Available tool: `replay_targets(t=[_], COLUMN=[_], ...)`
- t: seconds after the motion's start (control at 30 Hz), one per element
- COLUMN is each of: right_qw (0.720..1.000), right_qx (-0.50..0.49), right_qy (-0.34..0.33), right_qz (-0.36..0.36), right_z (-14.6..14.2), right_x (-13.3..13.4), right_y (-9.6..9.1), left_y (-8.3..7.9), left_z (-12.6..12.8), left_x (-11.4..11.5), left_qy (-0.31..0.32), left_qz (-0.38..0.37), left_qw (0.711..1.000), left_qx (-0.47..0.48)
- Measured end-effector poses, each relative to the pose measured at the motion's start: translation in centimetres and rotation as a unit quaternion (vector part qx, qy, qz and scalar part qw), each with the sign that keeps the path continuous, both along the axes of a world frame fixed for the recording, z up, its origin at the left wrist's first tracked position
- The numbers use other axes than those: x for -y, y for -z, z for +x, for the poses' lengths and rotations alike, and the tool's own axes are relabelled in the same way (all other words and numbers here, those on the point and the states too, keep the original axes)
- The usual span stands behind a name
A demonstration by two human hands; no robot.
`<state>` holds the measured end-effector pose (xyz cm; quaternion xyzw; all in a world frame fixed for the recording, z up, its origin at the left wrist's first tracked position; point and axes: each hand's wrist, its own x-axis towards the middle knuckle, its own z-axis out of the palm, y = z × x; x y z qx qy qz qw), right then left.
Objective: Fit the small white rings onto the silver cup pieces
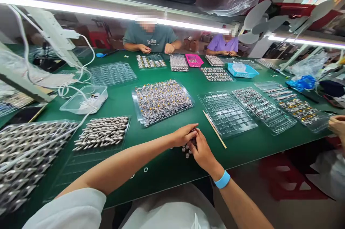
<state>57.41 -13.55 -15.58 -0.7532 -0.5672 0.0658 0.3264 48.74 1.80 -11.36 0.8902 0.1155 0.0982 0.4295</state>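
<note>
My left hand (184, 135) and my right hand (202, 151) meet over the green table near its front edge. Both have bent, closed fingers pressed around something small, mostly hidden between them. Just under the hands lie several small round metal pieces (187, 155), partly covered by my fingers. A blue band (222, 179) circles my right wrist. Beyond the hands sits a clear tray (138, 111) filled with silvery parts bearing yellow bits. To the right of my right hand lies a pair of thin wooden sticks (215, 130).
On the left stand trays of metal parts (104, 132) and a clear plastic box (101, 100) beside white cables. An unfilled clear tray (229, 115) and filled trays (262, 108) line the right. Across the table, two people work near pink (199, 64) and blue baskets (246, 74); another person's hand (338, 124) shows at right.
</note>
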Motion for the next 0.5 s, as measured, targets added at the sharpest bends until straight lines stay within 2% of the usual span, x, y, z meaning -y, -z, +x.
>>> replay_targets(t=[0.13, 0.23, 0.3, 0.33, 0.4, 0.5], right_qw=[0.998, 0.992, 0.985, 0.980, 0.970, 0.970], right_qx=[0.061, 0.097, 0.104, 0.103, 0.097, 0.098], right_qy=[-0.019, -0.072, -0.134, -0.169, -0.223, -0.222], right_qz=[0.021, 0.018, 0.002, -0.006, -0.020, -0.036], right_z=[-1.6, -3.8, -5.9, -6.9, -8.7, -9.8], right_x=[0.7, 0.9, 0.7, 0.5, 0.0, -0.8], right_y=[-2.0, -3.0, -3.1, -3.0, -2.5, -1.7], left_y=[-3.4, -6.2, -7.0, -7.0, -5.8, -2.3], left_z=[-3.0, -7.7, -11.5, -13.4, -16.7, -20.0], left_x=[-0.5, 0.0, 1.4, 2.4, 4.5, 7.2], left_qy=[-0.091, -0.148, -0.182, -0.197, -0.207, -0.211], left_qz=[-0.004, 0.001, 0.022, 0.047, 0.097, 0.178], left_qw=[0.996, 0.989, 0.983, 0.979, 0.973, 0.960], left_qx=[0.007, 0.017, 0.025, 0.030, 0.013, -0.046])
